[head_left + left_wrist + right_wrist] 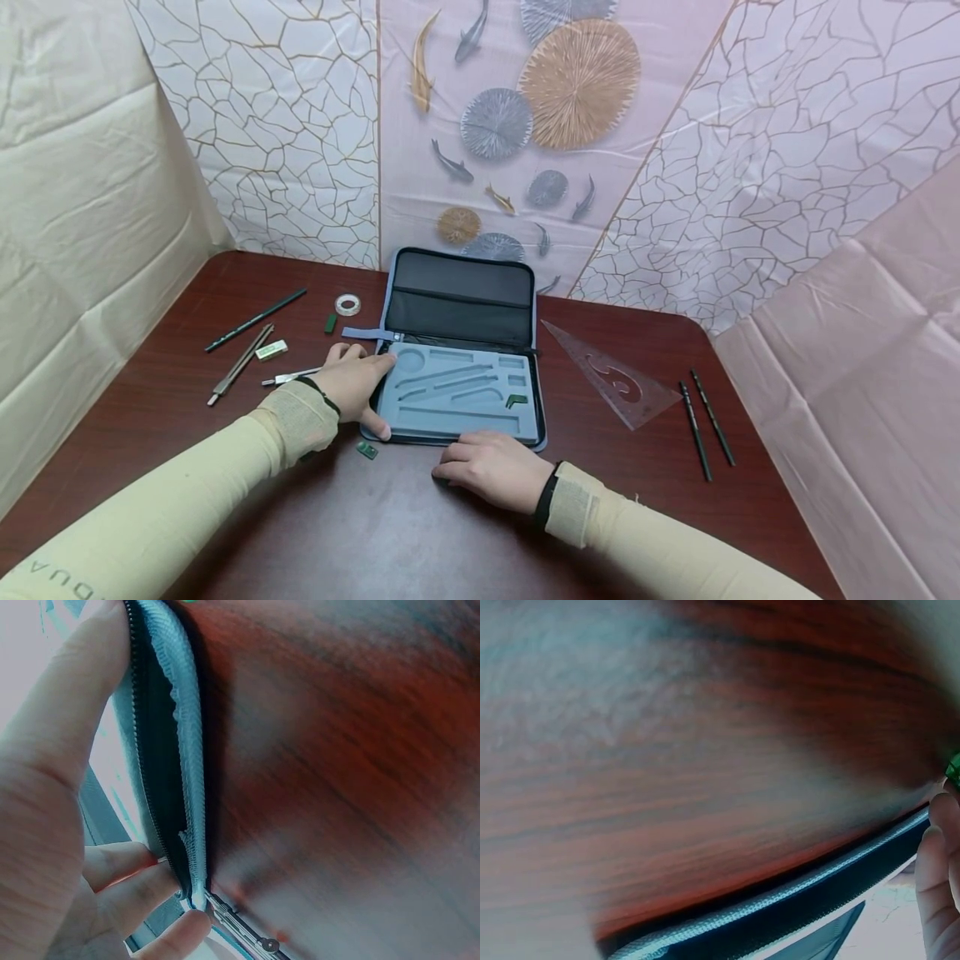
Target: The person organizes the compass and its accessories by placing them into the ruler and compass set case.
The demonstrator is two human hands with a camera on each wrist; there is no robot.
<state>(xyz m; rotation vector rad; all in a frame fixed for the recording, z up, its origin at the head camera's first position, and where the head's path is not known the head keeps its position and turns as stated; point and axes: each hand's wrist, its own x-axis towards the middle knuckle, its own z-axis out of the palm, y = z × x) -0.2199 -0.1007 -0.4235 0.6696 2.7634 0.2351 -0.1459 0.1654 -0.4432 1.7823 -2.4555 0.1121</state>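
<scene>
An unzipped blue-grey case lies with its dark lid raised at the back. In its base sits a pale blue tray with shaped recesses, and a small green angled piece lies at the tray's right. My left hand spans the case's left side, thumb at the front corner and fingers farther back; in the left wrist view they touch the zip edge. Beside the front edge rests my right hand, fingers slightly bent and holding nothing. A small green printed piece lies off the front left corner.
Left of the case lie a pencil, a metal compass, an eraser, a green block, a tape roll and a silver tool. To the right are a clear set square and two pencils.
</scene>
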